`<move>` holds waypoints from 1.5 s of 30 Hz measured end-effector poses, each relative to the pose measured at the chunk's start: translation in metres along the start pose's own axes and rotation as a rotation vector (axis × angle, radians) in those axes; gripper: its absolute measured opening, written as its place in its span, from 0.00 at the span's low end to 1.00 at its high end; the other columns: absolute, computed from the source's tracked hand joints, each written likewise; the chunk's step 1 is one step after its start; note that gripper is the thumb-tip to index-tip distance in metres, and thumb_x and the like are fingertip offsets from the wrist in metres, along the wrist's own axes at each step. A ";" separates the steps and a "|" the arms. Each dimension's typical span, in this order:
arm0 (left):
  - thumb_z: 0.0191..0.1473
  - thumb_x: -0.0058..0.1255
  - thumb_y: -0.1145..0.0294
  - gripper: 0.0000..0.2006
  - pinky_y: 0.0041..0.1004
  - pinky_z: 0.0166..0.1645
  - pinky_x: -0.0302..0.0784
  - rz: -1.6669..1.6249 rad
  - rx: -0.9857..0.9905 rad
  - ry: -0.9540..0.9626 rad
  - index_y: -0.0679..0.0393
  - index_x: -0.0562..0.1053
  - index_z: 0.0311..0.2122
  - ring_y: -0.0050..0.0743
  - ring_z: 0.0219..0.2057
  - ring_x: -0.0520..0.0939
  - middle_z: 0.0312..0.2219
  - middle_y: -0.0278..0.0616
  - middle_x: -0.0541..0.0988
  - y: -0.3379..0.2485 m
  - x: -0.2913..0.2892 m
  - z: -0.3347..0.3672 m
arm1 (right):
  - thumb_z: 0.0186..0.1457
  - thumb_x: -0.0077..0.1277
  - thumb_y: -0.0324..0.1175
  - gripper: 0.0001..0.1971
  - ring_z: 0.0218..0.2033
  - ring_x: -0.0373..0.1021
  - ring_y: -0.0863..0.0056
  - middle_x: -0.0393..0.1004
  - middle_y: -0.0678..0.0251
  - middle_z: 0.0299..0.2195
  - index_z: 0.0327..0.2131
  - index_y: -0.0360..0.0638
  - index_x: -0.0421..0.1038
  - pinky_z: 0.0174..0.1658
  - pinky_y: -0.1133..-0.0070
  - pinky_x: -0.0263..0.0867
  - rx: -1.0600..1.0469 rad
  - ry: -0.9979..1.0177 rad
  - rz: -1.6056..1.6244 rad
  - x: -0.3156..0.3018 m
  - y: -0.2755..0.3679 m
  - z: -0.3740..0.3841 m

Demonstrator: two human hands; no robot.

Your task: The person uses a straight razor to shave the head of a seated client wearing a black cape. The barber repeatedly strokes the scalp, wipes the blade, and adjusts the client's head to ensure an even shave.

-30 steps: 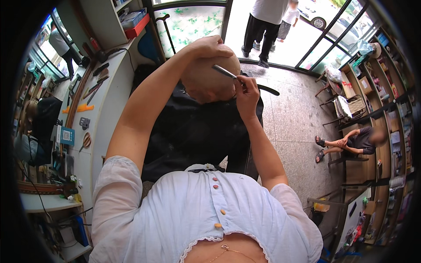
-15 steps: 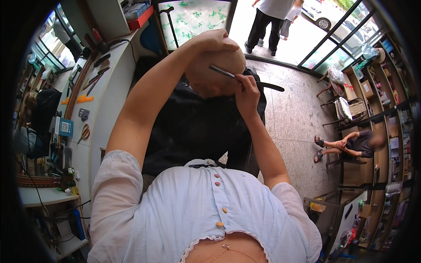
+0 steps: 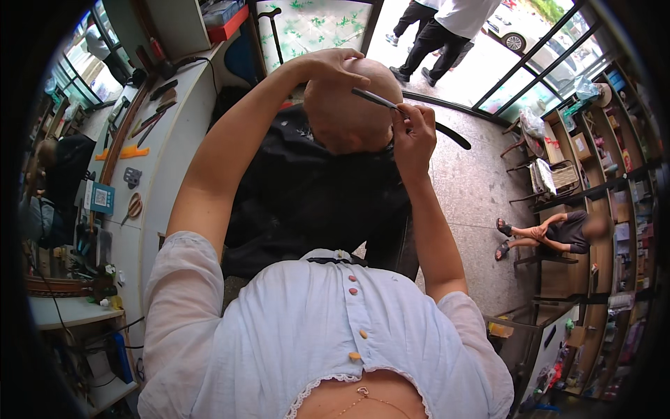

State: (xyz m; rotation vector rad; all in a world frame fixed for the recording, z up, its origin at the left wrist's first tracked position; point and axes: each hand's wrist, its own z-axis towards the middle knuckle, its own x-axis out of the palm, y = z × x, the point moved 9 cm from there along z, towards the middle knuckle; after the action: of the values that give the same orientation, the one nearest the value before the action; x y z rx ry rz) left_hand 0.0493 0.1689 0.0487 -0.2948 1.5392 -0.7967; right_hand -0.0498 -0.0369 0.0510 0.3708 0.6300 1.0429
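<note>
A person's bald head (image 3: 342, 115) is in front of me, with a black cape (image 3: 314, 195) spread below it. My left hand (image 3: 335, 68) lies on the far left of the scalp, its fingers stretched out over the skin. Pinched in my right hand (image 3: 415, 133) is a straight razor (image 3: 377, 98). Its blade points up and left across the top of the head, and its black handle sticks out to the right behind my fingers. Whether the blade's edge touches the scalp, I cannot tell.
On the left, a white counter (image 3: 164, 153) holds scissors (image 3: 132, 207), an orange comb (image 3: 129, 152) and brushes below a mirror. A walking stick (image 3: 274, 31) leans by the doorway, where people in dark trousers stand. A seated person (image 3: 558, 230) is by the shelves on the right.
The head has shifted right and turned somewhat. My right hand with the razor has moved right and slightly up. My left fingers have spread along the scalp. People at the doorway have moved.
</note>
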 end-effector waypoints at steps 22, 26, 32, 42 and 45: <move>0.36 0.56 0.33 0.45 0.36 0.54 0.68 0.172 -0.023 -0.131 0.55 0.65 0.55 0.50 0.49 0.74 0.47 0.54 0.74 -0.013 -0.006 -0.005 | 0.47 0.56 0.29 0.07 0.22 0.70 0.69 0.67 0.68 0.26 0.33 0.48 0.73 0.24 0.75 0.65 -0.128 0.053 -0.161 0.005 0.003 -0.014; 0.36 0.55 0.32 0.45 0.36 0.53 0.68 0.178 -0.030 -0.124 0.55 0.65 0.56 0.50 0.49 0.74 0.46 0.54 0.74 -0.016 -0.003 -0.004 | 0.48 0.55 0.29 0.06 0.22 0.70 0.69 0.67 0.69 0.26 0.33 0.49 0.73 0.25 0.74 0.66 -0.121 0.063 -0.164 0.003 -0.001 -0.012; 0.38 0.53 0.31 0.45 0.36 0.53 0.68 0.199 -0.053 -0.120 0.55 0.64 0.56 0.50 0.49 0.74 0.46 0.54 0.74 -0.023 -0.001 -0.006 | 0.46 0.55 0.28 0.07 0.21 0.70 0.69 0.68 0.69 0.27 0.33 0.48 0.73 0.25 0.74 0.66 -0.168 0.073 -0.182 0.004 0.000 -0.017; 0.38 0.50 0.28 0.46 0.36 0.53 0.68 0.213 -0.081 -0.108 0.54 0.64 0.56 0.49 0.48 0.74 0.46 0.53 0.74 -0.026 0.000 -0.003 | 0.47 0.56 0.27 0.07 0.23 0.70 0.69 0.69 0.68 0.27 0.33 0.46 0.73 0.24 0.76 0.66 -0.184 0.065 -0.201 0.000 -0.001 -0.017; 0.38 0.49 0.28 0.46 0.36 0.53 0.68 0.220 -0.084 -0.116 0.55 0.64 0.56 0.49 0.48 0.74 0.46 0.53 0.74 -0.030 0.000 -0.004 | 0.47 0.56 0.27 0.07 0.22 0.70 0.71 0.69 0.68 0.27 0.33 0.46 0.73 0.24 0.76 0.66 -0.144 0.043 -0.192 -0.004 -0.006 -0.013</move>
State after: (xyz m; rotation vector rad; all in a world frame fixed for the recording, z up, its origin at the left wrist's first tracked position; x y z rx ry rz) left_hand 0.0374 0.1487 0.0674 -0.2250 1.4689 -0.5345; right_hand -0.0555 -0.0433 0.0385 0.1593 0.6124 0.9082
